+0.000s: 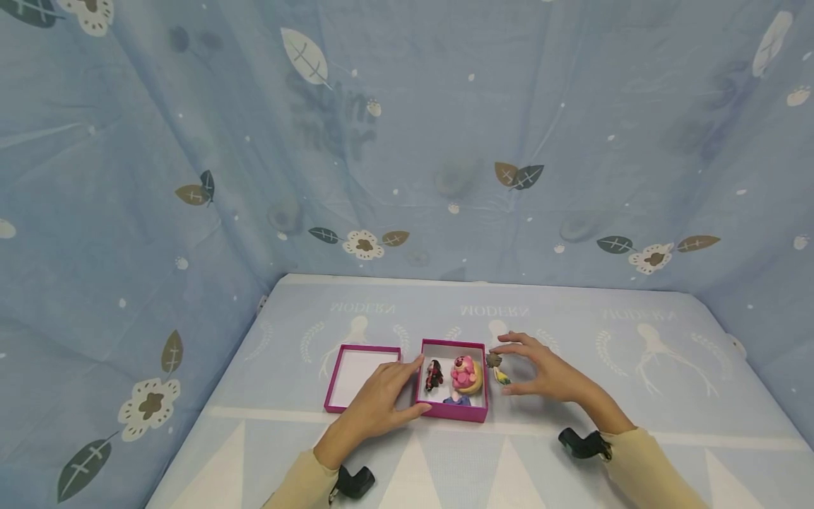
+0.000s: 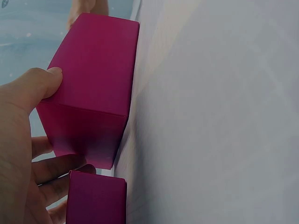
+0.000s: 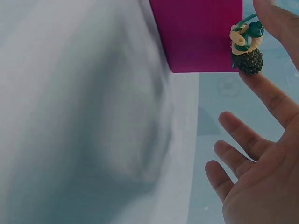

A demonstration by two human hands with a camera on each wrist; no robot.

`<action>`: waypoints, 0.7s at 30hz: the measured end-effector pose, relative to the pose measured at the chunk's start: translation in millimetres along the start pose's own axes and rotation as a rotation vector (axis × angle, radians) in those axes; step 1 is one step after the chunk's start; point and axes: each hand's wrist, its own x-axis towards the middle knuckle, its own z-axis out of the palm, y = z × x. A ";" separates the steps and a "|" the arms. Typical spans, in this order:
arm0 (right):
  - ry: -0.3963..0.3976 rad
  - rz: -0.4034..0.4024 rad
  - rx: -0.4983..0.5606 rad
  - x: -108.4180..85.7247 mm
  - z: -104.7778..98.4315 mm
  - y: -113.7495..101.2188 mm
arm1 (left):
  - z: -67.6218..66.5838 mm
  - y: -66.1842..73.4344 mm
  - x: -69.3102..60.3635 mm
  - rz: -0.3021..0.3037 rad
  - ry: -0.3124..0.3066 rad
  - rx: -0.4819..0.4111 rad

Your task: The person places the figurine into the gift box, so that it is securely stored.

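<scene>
An open magenta box (image 1: 454,411) with a white inside stands on the table. My left hand (image 1: 380,399) holds its left side, the thumb (image 2: 55,77) on the front face and other fingers along the left wall. Inside lie a dark-haired figurine in red and black (image 1: 434,375), a pink bear figurine (image 1: 464,372) with a tan round part, and a blue-purple figure (image 1: 457,400), partly hidden. Just beyond the box's right wall, my right hand (image 1: 543,369) pinches a small figurine (image 3: 247,39) with bumpy dark hair and yellow and green parts between thumb and index finger; the other fingers are spread.
The magenta-edged lid (image 1: 346,360), white inside, lies left of the box, partly behind my left hand. A patterned cloth covers the table (image 1: 572,332). Blue printed curtains (image 1: 445,141) hang behind and at the sides.
</scene>
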 end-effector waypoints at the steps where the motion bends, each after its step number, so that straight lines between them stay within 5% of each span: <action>1: -0.002 -0.002 0.000 2.4 -1.5 -1.2 | -0.1 0.2 0.0 -0.004 -0.004 -0.002; 10: -0.026 0.039 0.050 17.5 -10.9 -7.7 | -0.8 0.2 -0.3 -0.005 -0.014 -0.003; 21: -0.065 -0.070 0.093 44.2 -8.9 -20.6 | -1.4 0.3 0.2 -0.002 -0.014 -0.003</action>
